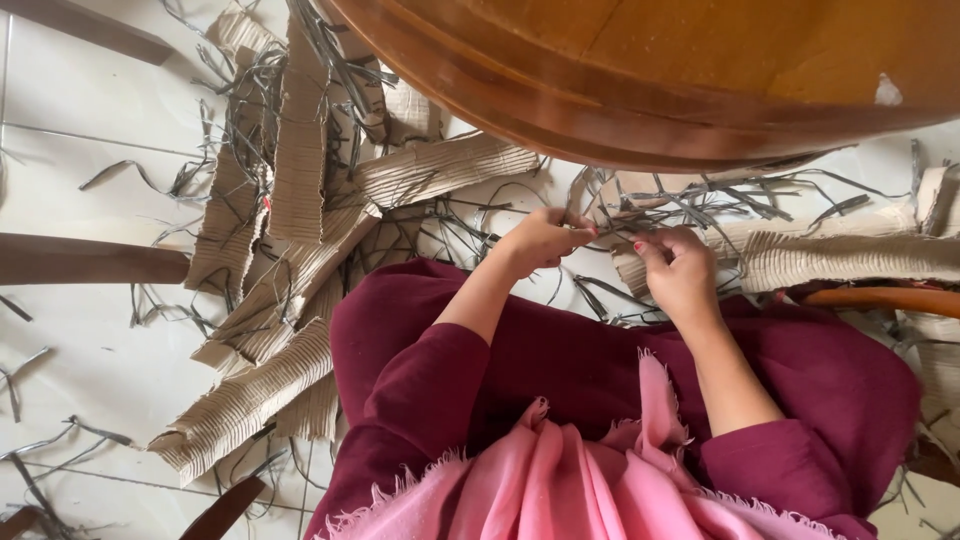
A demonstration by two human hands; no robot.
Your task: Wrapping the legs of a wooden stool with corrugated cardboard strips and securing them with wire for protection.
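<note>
The left hand [545, 240] is curled shut, its fingertips pinched on thin grey strips [610, 215] just below the middle of the frame. The right hand [680, 270], right of it, is closed on the same bundle, thumb and forefinger pressed together near the left's fingertips. The strip between the two hands seems to run roughly left to right across the picture, its long axis level, though the tangle makes it hard to follow a single one.

Outward from the hands, loose grey strips lie scattered over the white tiled floor [90, 110], thickest beneath the round wooden surface [650, 70] that fills the upper right of the frame. Corrugated cardboard pieces [300, 150] are heaped at upper left, most lying on a diagonal from lower left to upper right; another long piece [850, 258] lies level at the right edge. Judging by the many stripped scraps alongside several large pieces still whole, the pulling-apart looks well begun but far from finished.
</note>
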